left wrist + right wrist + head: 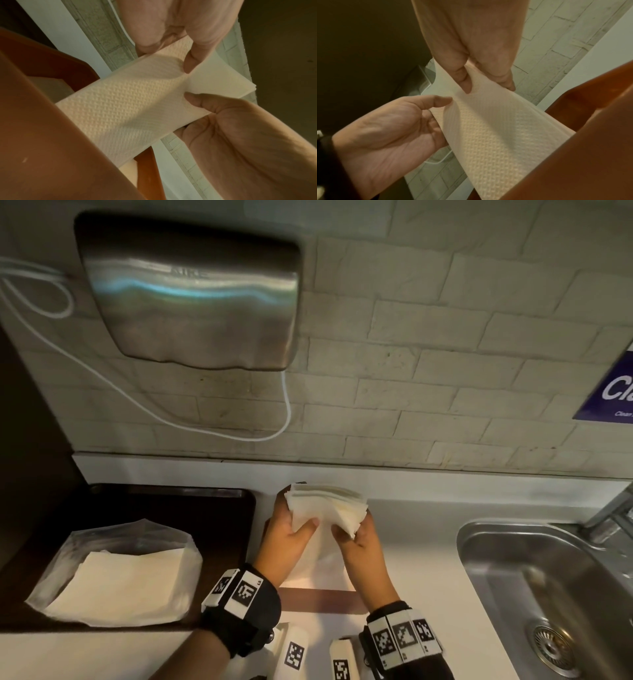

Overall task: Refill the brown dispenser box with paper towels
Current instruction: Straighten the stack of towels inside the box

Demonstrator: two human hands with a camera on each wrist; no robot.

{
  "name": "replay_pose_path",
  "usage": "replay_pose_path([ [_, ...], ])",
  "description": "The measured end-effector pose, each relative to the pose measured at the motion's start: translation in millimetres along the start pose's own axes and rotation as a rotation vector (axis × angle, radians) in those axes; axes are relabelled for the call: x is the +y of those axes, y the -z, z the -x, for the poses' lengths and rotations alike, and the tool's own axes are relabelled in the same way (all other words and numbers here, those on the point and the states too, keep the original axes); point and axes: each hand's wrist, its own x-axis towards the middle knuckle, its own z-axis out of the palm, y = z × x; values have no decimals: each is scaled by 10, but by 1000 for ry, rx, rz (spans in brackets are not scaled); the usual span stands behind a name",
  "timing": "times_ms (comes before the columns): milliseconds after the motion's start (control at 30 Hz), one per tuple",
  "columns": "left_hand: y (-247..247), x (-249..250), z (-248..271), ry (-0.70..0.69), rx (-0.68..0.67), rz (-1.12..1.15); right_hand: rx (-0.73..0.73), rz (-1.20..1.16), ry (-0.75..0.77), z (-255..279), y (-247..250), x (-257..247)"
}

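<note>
**Towel stack held over dispenser box, loading step pending**

Both hands grip one stack of paper towels (325, 508): left hand (287, 537) at its left side, right hand (358, 539) at its right, thumbs pressed on the front. The stack hangs above the brown box (34, 121) on the counter (411, 594). Spare towels lie in an open bag (113, 573) to the left. Judged next: square the fanned stack, then lower it into the box.

Embossed matt paper towels (130, 108); brushed-metal sink (534, 583); glossy brown plastic dispenser box (583, 155).
</note>
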Motion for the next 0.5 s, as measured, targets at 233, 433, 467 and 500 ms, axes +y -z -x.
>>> replay_pose_path([
  [233, 98, 33, -41, 1, -2, -18, -20, -189, 177, 70, 189, -216],
  [433, 104, 18, -47, 7, -26, -34, -106, 243, 367, -78, 377, -371],
  [467, 102, 24, -45, 7, -31, -32, -120, 287, 371, -108, 396, -379],
  [500, 100, 36, -41, 12, -37, -27, -135, 334, 373, -135, 418, -384],
])
